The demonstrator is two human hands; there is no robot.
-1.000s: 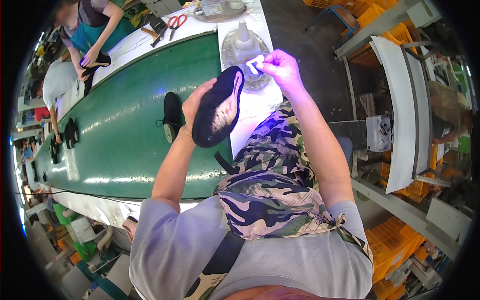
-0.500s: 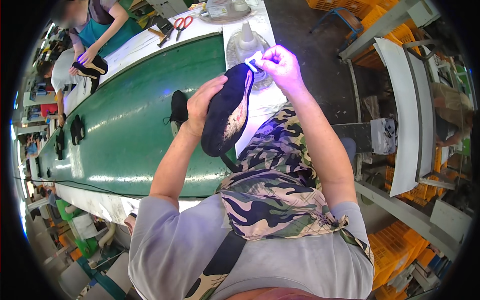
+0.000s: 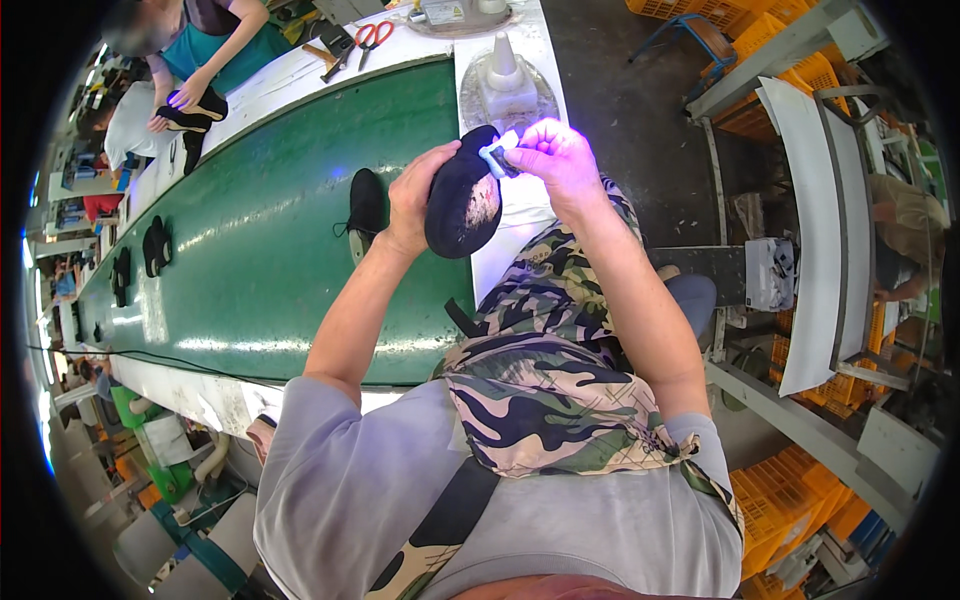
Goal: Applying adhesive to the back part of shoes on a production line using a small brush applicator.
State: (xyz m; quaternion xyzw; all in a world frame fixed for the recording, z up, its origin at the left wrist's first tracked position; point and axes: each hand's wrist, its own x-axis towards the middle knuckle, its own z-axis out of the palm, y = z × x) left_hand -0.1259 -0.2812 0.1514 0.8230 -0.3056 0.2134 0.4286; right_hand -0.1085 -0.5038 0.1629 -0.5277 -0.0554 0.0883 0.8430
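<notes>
My left hand (image 3: 412, 195) is closed round the side of a black shoe (image 3: 452, 225), lifted over the edge of the green belt. Its worn-looking pale underside faces right. My right hand (image 3: 560, 170) pinches a small white and pale blue piece (image 3: 493, 157) against the shoe's upper right edge. What kind of piece it is cannot be made out under the purple light. Beyond my hands a white bottle with a cone nozzle (image 3: 506, 80) stands on a round tray. Another black shoe (image 3: 366, 200) rests on the belt just left of my left hand.
The green conveyor belt (image 3: 260, 270) carries more black shoes (image 3: 156, 247) at the left. Red-handled scissors (image 3: 374, 38) and a hammer (image 3: 322, 58) lie on the white ledge. Across the belt a co-worker handles a shoe (image 3: 200, 115). Orange crates (image 3: 785, 505) stand at the right.
The shoe has tipped and moved up a little, so it looks shorter. The white piece has shifted from its tip onto its right edge. Shoes on the belt have slid slightly right.
</notes>
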